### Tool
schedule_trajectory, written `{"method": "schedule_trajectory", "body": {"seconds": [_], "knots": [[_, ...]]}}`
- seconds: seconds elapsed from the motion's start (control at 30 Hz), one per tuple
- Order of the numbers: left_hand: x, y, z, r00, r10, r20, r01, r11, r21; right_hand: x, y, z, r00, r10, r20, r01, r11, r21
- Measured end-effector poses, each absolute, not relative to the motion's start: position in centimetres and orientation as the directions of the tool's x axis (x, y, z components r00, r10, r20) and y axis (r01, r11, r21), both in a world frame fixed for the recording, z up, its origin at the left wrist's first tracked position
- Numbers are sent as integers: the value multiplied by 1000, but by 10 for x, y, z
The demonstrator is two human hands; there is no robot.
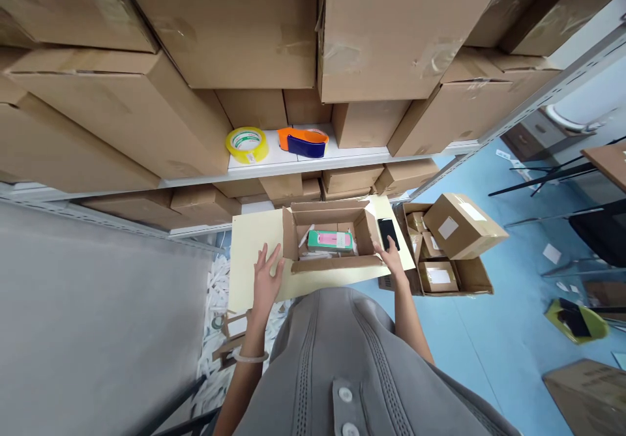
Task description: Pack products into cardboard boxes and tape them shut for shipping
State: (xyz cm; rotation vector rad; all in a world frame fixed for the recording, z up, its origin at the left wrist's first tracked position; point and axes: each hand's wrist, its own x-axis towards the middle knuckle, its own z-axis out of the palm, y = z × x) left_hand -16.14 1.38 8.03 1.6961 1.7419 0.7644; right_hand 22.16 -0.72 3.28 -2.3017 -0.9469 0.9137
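Note:
An open cardboard box (pixel 337 264) rests on a pale yellow board in front of me, its flaps standing outward. Inside it lies a green package with a pink panel (pixel 330 241), with white paper-like pieces beneath and around it. My left hand (pixel 267 279) hovers left of the box with fingers spread, holding nothing. At the box's right side is my right hand (pixel 390 257), its fingers apart, near the right flap. A black phone-like slab (pixel 388 232) lies just beyond those fingers; I cannot tell whether they touch it.
Cardboard boxes (pixel 391 32) fill the shelves ahead. A yellow tape roll (pixel 265 146) and an orange and blue tape dispenser (pixel 306 146) sit on the shelf edge. On the right, a large carton (pixel 479 279) holds smaller boxes. White scraps (pixel 215 319) cover the floor at left.

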Motion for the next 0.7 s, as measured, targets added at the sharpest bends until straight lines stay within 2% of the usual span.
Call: {"method": "schedule_trajectory", "body": {"seconds": [0.13,0.23,0.3,0.37,0.5,0.7], "knots": [[-149,14,78,70,996,-46,617,-6,787,221,-5,41,562,722,-404,245,-611,-752],[-141,17,83,121,991,-54,628,-35,778,219,1,49,602,731,-323,256,-559,-789],[-142,20,86,160,984,-78,649,-46,759,219,5,51,618,728,-297,303,-568,-765],[-148,24,88,225,966,-124,669,-61,741,219,5,52,599,722,-347,317,-611,-725],[-160,29,85,394,890,-230,693,-123,710,218,-3,50,522,672,-526,190,-692,-696],[-149,26,68,505,807,-305,700,-176,692,215,-22,43,558,663,-498,123,-660,-741]]}}
